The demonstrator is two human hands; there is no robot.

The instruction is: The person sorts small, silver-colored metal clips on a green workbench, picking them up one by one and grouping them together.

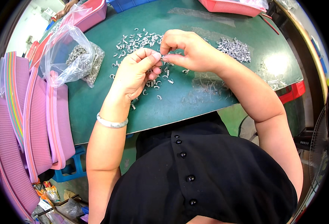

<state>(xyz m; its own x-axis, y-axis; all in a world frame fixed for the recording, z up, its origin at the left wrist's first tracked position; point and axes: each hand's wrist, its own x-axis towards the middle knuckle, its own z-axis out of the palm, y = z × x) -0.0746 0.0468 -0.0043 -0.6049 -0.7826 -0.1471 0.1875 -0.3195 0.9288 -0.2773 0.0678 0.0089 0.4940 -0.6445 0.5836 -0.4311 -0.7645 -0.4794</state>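
Note:
Over the green table [186, 99], my left hand [140, 71] and my right hand [185, 48] meet fingertip to fingertip. My left thumb and forefinger pinch a tiny silvery metal piece [161, 58], mostly covered by the fingers. From the other side, the right thumb and forefinger close on the same spot. Curved silvery metal pieces [134, 42] lie loosely scattered beyond and beneath both hands. To the right of my right wrist sits a denser heap of small metal pieces [234, 49].
Left on the table stands an open clear plastic bag [71, 59] part full of metal pieces. Stacked pink baskets [35, 123] crowd the left side. Pink trays [231, 6] line the far edge, near a red-handled tool [270, 24]. Another person's hand [65, 9] shows far left.

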